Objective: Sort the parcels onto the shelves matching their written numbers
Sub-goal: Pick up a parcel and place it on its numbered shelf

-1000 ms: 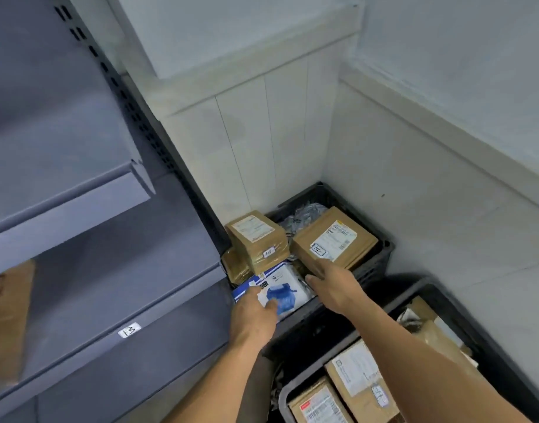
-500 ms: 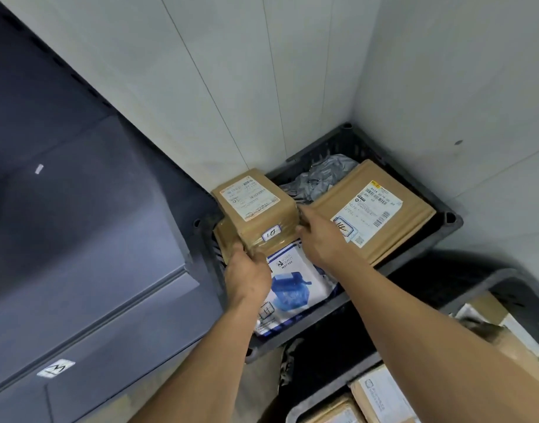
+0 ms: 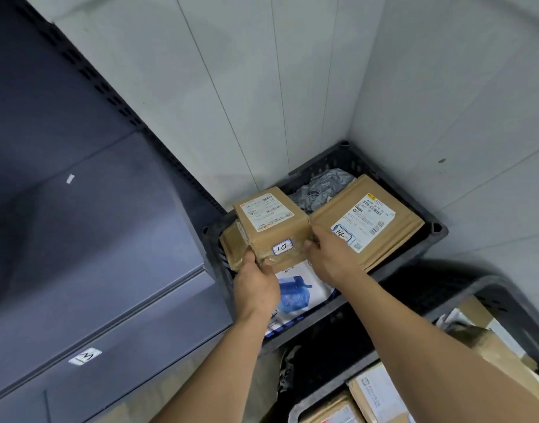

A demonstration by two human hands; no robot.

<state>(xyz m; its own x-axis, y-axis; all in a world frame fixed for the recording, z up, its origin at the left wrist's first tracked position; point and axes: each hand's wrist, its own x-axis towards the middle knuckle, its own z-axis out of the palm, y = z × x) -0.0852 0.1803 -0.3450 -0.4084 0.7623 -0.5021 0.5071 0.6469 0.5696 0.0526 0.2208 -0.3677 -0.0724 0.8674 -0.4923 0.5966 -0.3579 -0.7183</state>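
A small brown cardboard parcel (image 3: 274,227) with a sticker reading 10 sits at the left of the black crate (image 3: 439,232) in the corner. My left hand (image 3: 256,282) grips its lower left edge and my right hand (image 3: 329,257) grips its right side. To its right lies a flat brown parcel (image 3: 381,221) marked 14. Under my hands lies a white packet with a blue picture (image 3: 295,294). A grey plastic bag (image 3: 320,190) lies at the back of the crate.
Dark grey shelves (image 3: 94,239) stand to the left, one edge carrying a label (image 3: 84,356) that reads 3. A second black crate (image 3: 491,294) at the lower right holds several brown parcels (image 3: 381,392). White walls close the corner behind.
My hands moved from the white packet and the flat parcel to the sides of the parcel marked 10. The view has moved closer to the crate.
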